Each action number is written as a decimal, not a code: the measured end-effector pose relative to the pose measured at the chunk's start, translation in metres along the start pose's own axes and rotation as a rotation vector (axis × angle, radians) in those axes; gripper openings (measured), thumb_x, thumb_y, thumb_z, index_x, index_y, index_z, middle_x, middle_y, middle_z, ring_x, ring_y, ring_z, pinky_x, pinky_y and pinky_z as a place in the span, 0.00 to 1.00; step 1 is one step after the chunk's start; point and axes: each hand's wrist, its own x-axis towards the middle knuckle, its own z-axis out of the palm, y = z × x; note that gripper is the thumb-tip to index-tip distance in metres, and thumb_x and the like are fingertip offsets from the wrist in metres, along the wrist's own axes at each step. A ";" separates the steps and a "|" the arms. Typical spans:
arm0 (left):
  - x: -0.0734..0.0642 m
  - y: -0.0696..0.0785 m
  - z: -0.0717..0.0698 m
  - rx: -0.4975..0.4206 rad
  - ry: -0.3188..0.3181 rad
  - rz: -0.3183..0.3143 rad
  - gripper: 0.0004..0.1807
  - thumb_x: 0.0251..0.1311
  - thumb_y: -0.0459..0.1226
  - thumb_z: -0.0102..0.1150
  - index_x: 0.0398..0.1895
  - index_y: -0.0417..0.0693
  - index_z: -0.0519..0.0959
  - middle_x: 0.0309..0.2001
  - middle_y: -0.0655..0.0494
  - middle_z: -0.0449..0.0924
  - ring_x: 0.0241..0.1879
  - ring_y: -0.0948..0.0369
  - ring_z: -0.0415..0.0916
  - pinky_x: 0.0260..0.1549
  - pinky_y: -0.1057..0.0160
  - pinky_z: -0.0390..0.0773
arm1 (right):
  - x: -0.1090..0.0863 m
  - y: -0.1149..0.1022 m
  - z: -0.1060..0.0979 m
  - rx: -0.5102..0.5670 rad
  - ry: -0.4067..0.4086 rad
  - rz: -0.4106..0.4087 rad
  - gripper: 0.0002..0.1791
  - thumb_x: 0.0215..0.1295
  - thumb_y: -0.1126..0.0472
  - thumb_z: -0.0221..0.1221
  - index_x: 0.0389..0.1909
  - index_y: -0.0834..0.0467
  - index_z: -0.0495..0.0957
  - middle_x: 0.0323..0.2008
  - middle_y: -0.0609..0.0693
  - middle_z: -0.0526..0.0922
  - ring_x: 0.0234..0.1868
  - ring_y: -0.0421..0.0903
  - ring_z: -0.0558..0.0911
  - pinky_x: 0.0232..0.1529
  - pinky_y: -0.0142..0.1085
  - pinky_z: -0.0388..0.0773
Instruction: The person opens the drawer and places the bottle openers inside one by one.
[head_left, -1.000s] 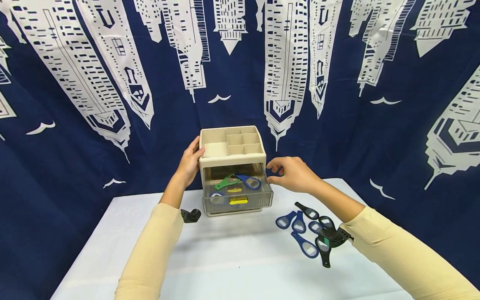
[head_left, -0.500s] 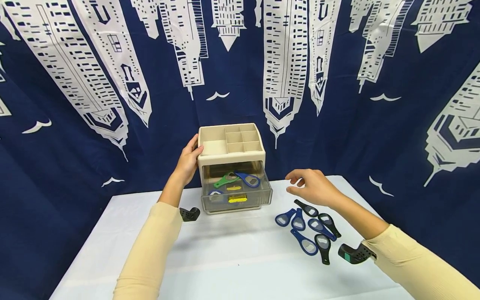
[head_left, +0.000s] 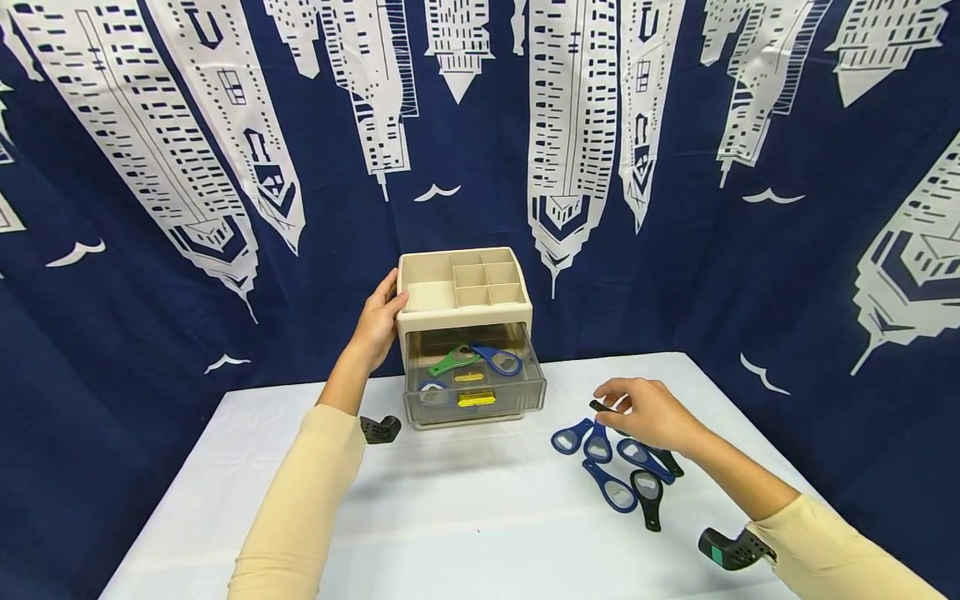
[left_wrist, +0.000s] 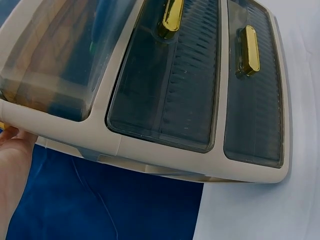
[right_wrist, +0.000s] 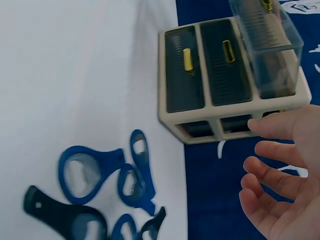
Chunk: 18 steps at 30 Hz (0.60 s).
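Observation:
A cream desktop drawer unit [head_left: 465,318] has its top smoky clear drawer [head_left: 517,398] pulled out. Inside that drawer lie a green bottle opener [head_left: 450,362], a blue bottle opener [head_left: 504,362] and another blue-rimmed one near the front. My left hand [head_left: 375,325] grips the unit's upper left side, thumb over the top edge; the left wrist view shows part of this hand [left_wrist: 14,160] against the frame. Over the loose bottle openers on the right hovers my right hand [head_left: 652,412], fingers loosely bent and holding nothing, fingertips close over a black opener's handle [head_left: 597,407].
Several blue bottle openers [head_left: 611,488] and black bottle openers [head_left: 648,500] lie spread on the white table [head_left: 450,517]. Two lower drawers [left_wrist: 170,85] with gold handles are closed. A navy cloth [head_left: 465,217] with white buildings hangs behind the table.
My right hand has moved away from the side of the pulled-out drawer, rightward and down to the loose bottle openers. The left hand stays on the unit.

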 end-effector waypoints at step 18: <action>0.000 -0.001 -0.003 0.005 0.003 0.000 0.34 0.83 0.33 0.40 0.85 0.45 0.40 0.83 0.47 0.38 0.80 0.51 0.43 0.73 0.47 0.53 | -0.033 0.042 0.054 0.131 -0.110 0.134 0.26 0.55 0.60 0.77 0.52 0.67 0.84 0.38 0.48 0.81 0.39 0.46 0.77 0.39 0.40 0.77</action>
